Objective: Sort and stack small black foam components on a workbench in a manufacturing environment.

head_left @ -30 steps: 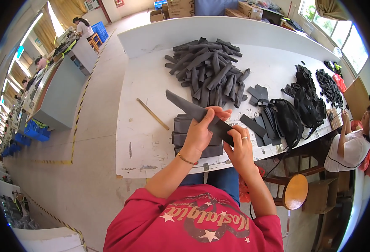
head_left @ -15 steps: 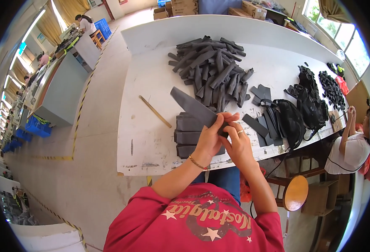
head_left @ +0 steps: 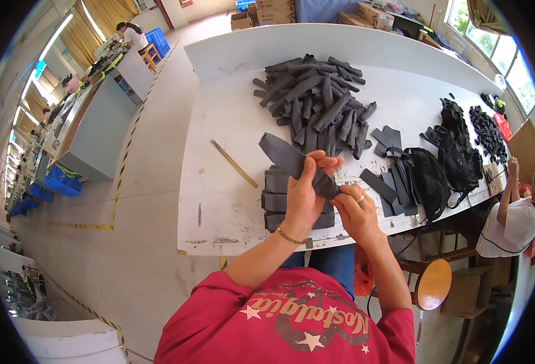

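Observation:
A long dark grey fabric strip (head_left: 284, 156) is held up over the near part of the white table, slanting from upper left to lower right. My left hand (head_left: 304, 191) grips it around its middle, thumb on top. At its lower right end, my right hand (head_left: 357, 211) pinches the edge between thumb and fingers. Beneath my hands lie neat stacks of folded dark grey pieces (head_left: 273, 200), partly hidden by the left hand. Just beyond rises a heap of rolled dark grey strips (head_left: 316, 97).
A wooden stick (head_left: 234, 164) lies left of the stacks. To the right are flat dark pieces (head_left: 379, 185), a black bag (head_left: 428, 182) and piles of small black parts (head_left: 489, 133). A co-worker (head_left: 510, 218) sits at the right; a stool (head_left: 432, 284) stands near me.
My right hand has moved right and away from the left hand, drawing out the strip's lower end. More of the strip shows between my hands. The whole view has shifted slightly.

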A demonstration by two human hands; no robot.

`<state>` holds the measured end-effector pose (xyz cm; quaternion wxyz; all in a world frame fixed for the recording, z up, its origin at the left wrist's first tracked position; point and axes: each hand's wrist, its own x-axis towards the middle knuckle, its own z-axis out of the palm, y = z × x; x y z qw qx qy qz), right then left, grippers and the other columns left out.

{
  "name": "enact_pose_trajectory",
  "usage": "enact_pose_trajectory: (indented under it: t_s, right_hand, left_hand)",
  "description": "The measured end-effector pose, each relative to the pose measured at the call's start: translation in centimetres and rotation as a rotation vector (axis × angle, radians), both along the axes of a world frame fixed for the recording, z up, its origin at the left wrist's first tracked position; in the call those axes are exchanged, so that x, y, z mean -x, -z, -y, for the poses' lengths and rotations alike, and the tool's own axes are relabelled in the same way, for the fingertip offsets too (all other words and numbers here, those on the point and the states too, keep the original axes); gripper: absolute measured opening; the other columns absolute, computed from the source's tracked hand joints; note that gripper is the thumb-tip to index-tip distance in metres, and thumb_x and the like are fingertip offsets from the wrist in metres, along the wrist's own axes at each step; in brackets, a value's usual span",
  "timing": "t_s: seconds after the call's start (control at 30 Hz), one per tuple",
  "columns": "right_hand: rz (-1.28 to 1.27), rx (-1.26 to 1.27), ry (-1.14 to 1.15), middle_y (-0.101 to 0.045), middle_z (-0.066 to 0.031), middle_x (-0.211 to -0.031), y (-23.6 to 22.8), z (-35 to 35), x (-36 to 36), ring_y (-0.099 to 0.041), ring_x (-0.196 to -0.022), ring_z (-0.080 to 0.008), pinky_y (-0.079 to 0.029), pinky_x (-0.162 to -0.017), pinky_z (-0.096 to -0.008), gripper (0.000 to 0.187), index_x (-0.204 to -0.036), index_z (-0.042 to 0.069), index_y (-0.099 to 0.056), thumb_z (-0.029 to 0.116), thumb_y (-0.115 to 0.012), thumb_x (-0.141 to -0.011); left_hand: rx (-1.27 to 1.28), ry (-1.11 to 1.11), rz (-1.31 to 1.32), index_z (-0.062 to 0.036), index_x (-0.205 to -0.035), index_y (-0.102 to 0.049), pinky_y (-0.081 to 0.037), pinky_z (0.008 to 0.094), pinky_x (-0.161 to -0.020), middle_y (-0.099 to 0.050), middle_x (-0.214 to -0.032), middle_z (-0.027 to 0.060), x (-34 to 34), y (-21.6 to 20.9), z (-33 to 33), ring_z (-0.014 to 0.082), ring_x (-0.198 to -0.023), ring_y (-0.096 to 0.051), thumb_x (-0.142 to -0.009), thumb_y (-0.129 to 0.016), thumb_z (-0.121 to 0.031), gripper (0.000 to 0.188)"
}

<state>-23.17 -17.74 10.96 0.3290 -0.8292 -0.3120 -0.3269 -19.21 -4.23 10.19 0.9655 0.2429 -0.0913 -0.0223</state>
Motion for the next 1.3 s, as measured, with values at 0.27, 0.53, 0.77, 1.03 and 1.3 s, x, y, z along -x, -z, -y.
enact_pose_trajectory:
  t_s: [0.27,0.53,0.77,1.03,1.3]
  right_hand:
    - [-0.004,0.018,-0.029,-0.06,-0.0118,-0.094,0.1,-0.1,-0.4,-0.06,-0.073,-0.0306,-0.051,-0.061,-0.0383,0.024,-0.088,0.0,-0.059,-0.006,-0.075,-0.07]
    - [-0.493,-0.687,0.063,-0.058,-0.0044,-0.098,2.7,-2.6,-0.8,-0.056,-0.089,-0.0109,-0.048,-0.08,-0.0267,0.01,-0.086,0.0,-0.06,0.0,-0.07,-0.085]
    - [-0.721,-1.197,0.051,-0.057,-0.0061,-0.113,0.9,-0.9,0.7,-0.056,-0.086,-0.0109,-0.048,-0.079,-0.0268,0.012,-0.103,0.001,-0.062,0.01,-0.057,-0.097]
    - [-0.232,-0.58,0.156,-0.062,-0.0092,-0.082,0.7,-1.7,0.6,-0.061,-0.075,-0.0198,-0.048,-0.067,-0.0294,0.015,-0.088,0.001,-0.065,-0.002,-0.076,-0.079]
    - [-0.262,-0.636,0.097,-0.063,-0.0082,-0.082,1.6,-1.1,-0.1,-0.06,-0.073,-0.018,-0.048,-0.067,-0.0274,0.012,-0.087,0.0,-0.065,-0.004,-0.074,-0.08]
  left_hand:
    - [0.032,-0.004,-0.043,0.0013,-0.119,-0.055,-0.043,0.0441,-0.109,-0.068,-0.109,0.0161,0.8,0.7,0.7,0.0328,-0.116,-0.061,-0.103,-0.05,-0.029,0.035]
    - [0.001,-0.006,-0.032,0.0012,-0.121,-0.054,-0.04,0.0443,-0.111,-0.065,-0.118,0.0175,-0.4,0.9,0.8,0.033,-0.123,-0.056,-0.103,-0.048,-0.029,0.036]
    - [0.036,-0.012,0.145,-0.0027,-0.123,-0.057,-0.036,0.05,-0.114,-0.065,-0.122,0.0154,-2.3,1.0,-2.3,0.0349,-0.13,-0.05,-0.101,-0.05,-0.032,0.037]
    - [-0.16,0.005,-0.01,0.0,-0.119,-0.061,-0.058,0.0421,-0.087,-0.069,-0.105,0.0188,-1.3,3.3,-5.2,0.0325,-0.099,-0.069,-0.094,-0.065,-0.014,0.028]
    - [-0.112,-0.006,0.009,-0.0009,-0.108,-0.067,-0.056,0.0415,-0.09,-0.071,-0.102,0.0167,-0.8,3.7,-5.1,0.0344,-0.099,-0.068,-0.094,-0.065,-0.013,0.019]
